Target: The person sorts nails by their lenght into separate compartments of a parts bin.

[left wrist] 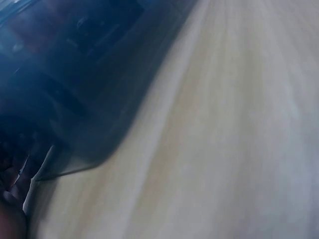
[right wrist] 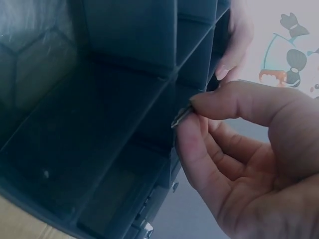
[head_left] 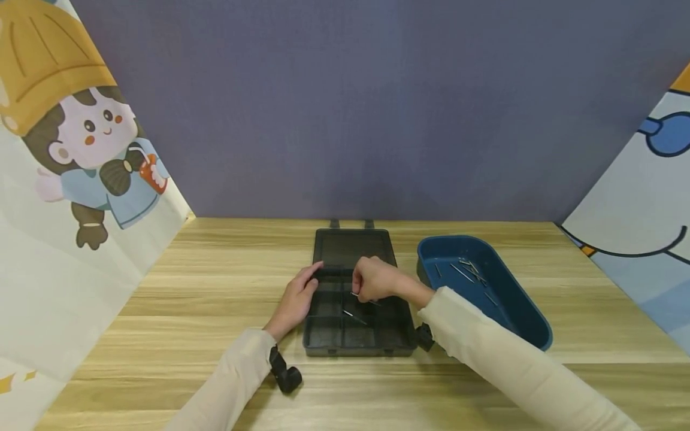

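Right hand (head_left: pixel 377 280): grip pinching a thin metal rod (right wrist: pixel 183 115) over the compartment box (head_left: pixel 358 351), one end finger-hidden. Left hand (head_left: pixel 293 300): grip relaxed at the box's left edge; desk (head_left: pixel 232 281) beyond. Right sleeve (head_left: pixel 501 350) masks part of the blue tray (head_left: pixel 514 294).

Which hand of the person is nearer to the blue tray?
The right hand: it is above the compartment box, left of the blue tray; the left hand is at the box's left edge, farther away.

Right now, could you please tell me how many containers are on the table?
2: the open divided box under the right hand, and the blue tray to its right, partly covered by the right sleeve. No others show.
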`<action>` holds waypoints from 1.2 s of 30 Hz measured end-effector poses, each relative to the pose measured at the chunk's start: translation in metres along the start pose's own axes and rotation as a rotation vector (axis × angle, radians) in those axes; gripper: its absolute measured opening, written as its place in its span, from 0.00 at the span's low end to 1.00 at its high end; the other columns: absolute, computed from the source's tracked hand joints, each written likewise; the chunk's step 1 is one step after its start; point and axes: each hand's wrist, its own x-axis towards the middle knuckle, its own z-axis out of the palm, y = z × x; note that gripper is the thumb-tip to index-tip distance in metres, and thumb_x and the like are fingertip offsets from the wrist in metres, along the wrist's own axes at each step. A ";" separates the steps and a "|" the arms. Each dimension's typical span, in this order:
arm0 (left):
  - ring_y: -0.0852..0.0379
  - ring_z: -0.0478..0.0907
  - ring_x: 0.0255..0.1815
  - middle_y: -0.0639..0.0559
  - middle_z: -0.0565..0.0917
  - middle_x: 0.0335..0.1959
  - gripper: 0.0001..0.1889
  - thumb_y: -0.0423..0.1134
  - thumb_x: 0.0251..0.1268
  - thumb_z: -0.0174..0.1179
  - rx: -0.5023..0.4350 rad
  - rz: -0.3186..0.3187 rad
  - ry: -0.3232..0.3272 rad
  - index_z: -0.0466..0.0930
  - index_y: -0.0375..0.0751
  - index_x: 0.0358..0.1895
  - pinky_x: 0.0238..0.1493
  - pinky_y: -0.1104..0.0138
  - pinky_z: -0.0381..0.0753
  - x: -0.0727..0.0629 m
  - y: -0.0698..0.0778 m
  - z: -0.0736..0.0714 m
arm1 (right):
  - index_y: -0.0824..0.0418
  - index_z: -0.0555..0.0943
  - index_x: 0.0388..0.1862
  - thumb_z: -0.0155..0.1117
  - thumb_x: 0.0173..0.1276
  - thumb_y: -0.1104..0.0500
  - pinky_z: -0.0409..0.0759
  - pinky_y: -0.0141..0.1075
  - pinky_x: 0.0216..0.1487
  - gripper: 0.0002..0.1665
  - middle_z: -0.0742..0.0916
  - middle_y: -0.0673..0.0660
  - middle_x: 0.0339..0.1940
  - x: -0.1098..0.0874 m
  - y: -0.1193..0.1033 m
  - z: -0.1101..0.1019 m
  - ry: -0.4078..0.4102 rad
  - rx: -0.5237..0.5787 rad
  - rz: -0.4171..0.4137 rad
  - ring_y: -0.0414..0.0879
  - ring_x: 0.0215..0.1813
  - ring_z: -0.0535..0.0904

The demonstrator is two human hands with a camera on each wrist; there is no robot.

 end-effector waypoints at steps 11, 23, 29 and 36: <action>0.42 0.64 0.69 0.38 0.73 0.64 0.21 0.29 0.72 0.44 -0.008 0.003 0.003 0.68 0.32 0.65 0.69 0.49 0.61 0.000 0.000 0.002 | 0.58 0.82 0.22 0.67 0.51 0.70 0.73 0.28 0.23 0.08 0.81 0.49 0.15 0.004 -0.002 0.004 0.023 -0.022 0.013 0.37 0.16 0.74; 0.42 0.65 0.69 0.38 0.73 0.64 0.21 0.28 0.71 0.44 -0.010 0.007 0.007 0.68 0.32 0.65 0.69 0.49 0.62 0.001 0.001 0.004 | 0.59 0.81 0.22 0.66 0.51 0.70 0.75 0.28 0.21 0.07 0.82 0.49 0.18 0.002 -0.001 0.002 0.018 -0.012 0.021 0.38 0.16 0.76; 0.42 0.65 0.69 0.39 0.73 0.64 0.21 0.28 0.71 0.44 -0.013 0.000 0.008 0.68 0.33 0.66 0.69 0.49 0.62 0.001 0.001 0.004 | 0.58 0.82 0.24 0.64 0.53 0.70 0.74 0.29 0.22 0.07 0.82 0.50 0.18 -0.005 0.002 -0.008 0.002 -0.023 0.008 0.38 0.16 0.75; 0.41 0.65 0.69 0.38 0.73 0.64 0.21 0.28 0.71 0.44 -0.011 0.005 0.008 0.68 0.31 0.65 0.69 0.48 0.62 0.000 0.002 0.001 | 0.63 0.84 0.30 0.59 0.57 0.70 0.74 0.30 0.25 0.07 0.83 0.52 0.19 -0.023 0.018 -0.033 0.006 0.032 0.008 0.39 0.19 0.73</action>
